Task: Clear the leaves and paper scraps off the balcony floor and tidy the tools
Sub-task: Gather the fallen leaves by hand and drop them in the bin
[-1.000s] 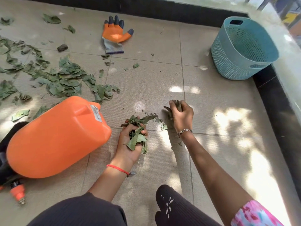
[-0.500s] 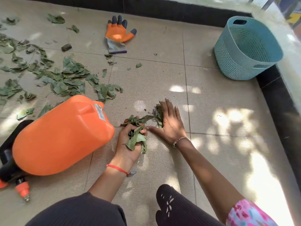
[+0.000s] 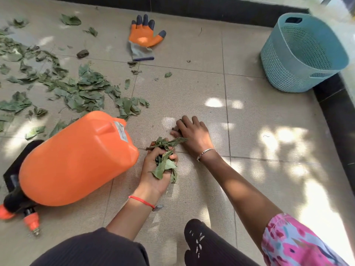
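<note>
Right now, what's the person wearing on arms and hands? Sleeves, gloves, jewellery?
Left grip bare, ungloved; thin red thread bracelet with a small metal tag at that wrist. Right grip also bare; slim silver metal bracelet at its wrist. Short pink floral-print fabric sleeve on the right upper arm; forearms uncovered.

There's one orange sprayer tank (image 3: pixel 76 160), one orange work glove (image 3: pixel 144 38) and one teal basket (image 3: pixel 284 70) on the floor. I count two hands, the left hand (image 3: pixel 151 175) and the right hand (image 3: pixel 194 133), with one bunch of leaves (image 3: pixel 164 164) in the left. The loose leaves (image 3: pixel 86 93) are too many to count.
</note>
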### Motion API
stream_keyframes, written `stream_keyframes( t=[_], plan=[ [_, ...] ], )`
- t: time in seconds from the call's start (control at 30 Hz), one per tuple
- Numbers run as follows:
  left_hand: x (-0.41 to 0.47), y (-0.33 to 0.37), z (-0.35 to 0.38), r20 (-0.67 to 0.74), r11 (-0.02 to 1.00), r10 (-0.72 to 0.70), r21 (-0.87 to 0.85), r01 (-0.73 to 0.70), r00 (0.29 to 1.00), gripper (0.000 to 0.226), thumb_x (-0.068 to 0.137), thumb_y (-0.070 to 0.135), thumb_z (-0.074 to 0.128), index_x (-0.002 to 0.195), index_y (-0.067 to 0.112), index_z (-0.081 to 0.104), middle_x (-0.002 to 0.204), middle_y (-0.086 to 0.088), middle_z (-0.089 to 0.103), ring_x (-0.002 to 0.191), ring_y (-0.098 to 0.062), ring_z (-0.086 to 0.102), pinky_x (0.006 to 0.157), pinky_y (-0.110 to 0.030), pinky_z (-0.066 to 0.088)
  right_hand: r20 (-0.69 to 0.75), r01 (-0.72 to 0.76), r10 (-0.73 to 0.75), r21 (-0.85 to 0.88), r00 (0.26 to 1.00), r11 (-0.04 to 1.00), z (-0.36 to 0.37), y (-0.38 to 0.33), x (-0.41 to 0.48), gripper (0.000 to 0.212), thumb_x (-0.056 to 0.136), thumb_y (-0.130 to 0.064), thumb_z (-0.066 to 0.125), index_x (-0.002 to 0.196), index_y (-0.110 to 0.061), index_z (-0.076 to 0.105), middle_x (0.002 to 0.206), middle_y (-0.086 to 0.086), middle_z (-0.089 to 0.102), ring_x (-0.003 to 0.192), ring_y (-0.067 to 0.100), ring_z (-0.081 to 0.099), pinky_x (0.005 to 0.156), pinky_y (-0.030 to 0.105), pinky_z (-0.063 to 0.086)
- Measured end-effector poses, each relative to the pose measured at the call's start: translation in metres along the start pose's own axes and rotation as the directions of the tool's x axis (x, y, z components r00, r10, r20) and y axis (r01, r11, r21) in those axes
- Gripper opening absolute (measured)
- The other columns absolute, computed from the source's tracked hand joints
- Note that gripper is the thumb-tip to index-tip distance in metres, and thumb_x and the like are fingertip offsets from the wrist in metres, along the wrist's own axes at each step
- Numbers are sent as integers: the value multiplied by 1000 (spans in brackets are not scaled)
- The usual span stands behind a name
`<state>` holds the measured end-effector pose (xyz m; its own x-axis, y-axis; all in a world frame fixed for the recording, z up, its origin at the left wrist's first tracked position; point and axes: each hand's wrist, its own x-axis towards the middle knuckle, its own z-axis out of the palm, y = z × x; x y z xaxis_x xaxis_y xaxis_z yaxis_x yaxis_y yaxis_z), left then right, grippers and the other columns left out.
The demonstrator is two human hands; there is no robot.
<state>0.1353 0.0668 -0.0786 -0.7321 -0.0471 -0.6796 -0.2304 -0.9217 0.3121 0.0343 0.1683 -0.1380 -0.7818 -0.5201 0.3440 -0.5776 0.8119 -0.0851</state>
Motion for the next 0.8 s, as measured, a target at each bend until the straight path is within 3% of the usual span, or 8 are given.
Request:
stream_keyframes(
  t=[0.2, 0.3, 0.37, 0.47, 0.53, 0.63, 0.7, 0.8],
  plan=[
    [2, 0, 0, -5, 1000, -10, -20, 9, 1000, 21, 82, -2, 36, 83, 8, 54, 72, -7, 49, 54, -13, 42, 48, -17, 39, 41, -103, 107, -92, 993, 990, 1, 5, 15, 31, 56, -16, 85, 51, -10, 55, 48, 4, 50, 33, 21, 46, 27, 16, 29],
    [1, 1, 0, 4, 999, 3, -39, -2, 1000, 20, 80, -3, 37, 84, 7, 54, 73, -7, 48, 57, -13, 40, 49, -18, 38, 116, -83, 81, 13, 990, 996, -4, 10, 22, 28, 66, -12, 81, 53, -2, 58, 48, 12, 52, 33, 28, 50, 31, 22, 33],
    [1, 1, 0, 8, 999, 11, -43, -10, 1000, 18, 75, -4, 40, 83, 7, 52, 73, -7, 48, 57, -13, 39, 48, -18, 39, 239, -220, 187, 118, 953, 968, -11, 13, 31, 28, 89, -18, 58, 70, 2, 62, 64, 18, 58, 56, 33, 59, 49, 32, 38],
    [0, 2, 0, -3, 1000, 15, -6, -15, 1000, 20, 83, -4, 34, 78, 8, 50, 71, -6, 48, 54, -12, 39, 51, -19, 36, 357, -563, 436, 536, 826, 629, -19, 27, 33, 45, 94, -19, 51, 51, -10, 42, 43, -3, 41, 44, 12, 40, 51, 23, 28],
    [-1, 1, 0, -5, 1000, 14, 7, -13, 1000, 22, 85, -3, 33, 77, 9, 50, 71, -6, 47, 53, -12, 39, 54, -19, 34, 360, -575, 566, 775, 742, 261, -25, 38, 28, 47, 90, -17, 58, 49, -15, 35, 41, -9, 33, 41, 6, 29, 46, 21, 24],
    [0, 1, 1, 5, 1000, -2, -8, 2, 1000, 20, 84, -3, 34, 79, 8, 50, 72, -7, 47, 52, -12, 41, 51, -18, 37, 508, -575, 639, 809, 578, -124, -37, 52, 11, 36, 90, -22, 59, 59, -10, 44, 44, -2, 38, 35, 10, 31, 35, 16, 23],
    [0, -1, 3, 17, 999, -21, -30, 21, 1000, 18, 77, -4, 37, 80, 8, 50, 73, -7, 48, 54, -12, 41, 48, -17, 39, 576, -565, 639, 784, 509, -256, -46, 57, 3, 36, 90, -21, 57, 57, -13, 44, 40, -6, 43, 28, 8, 31, 32, 12, 21],
    [1, -4, 6, 5, 999, -30, -45, 30, 1000, 20, 77, -5, 37, 80, 8, 53, 74, -7, 51, 58, -13, 41, 49, -17, 39, 583, -561, 644, 781, 495, -276, -54, 64, -8, 31, 90, -15, 54, 61, -13, 47, 47, -2, 51, 27, 8, 33, 32, 11, 20]
  ],
)
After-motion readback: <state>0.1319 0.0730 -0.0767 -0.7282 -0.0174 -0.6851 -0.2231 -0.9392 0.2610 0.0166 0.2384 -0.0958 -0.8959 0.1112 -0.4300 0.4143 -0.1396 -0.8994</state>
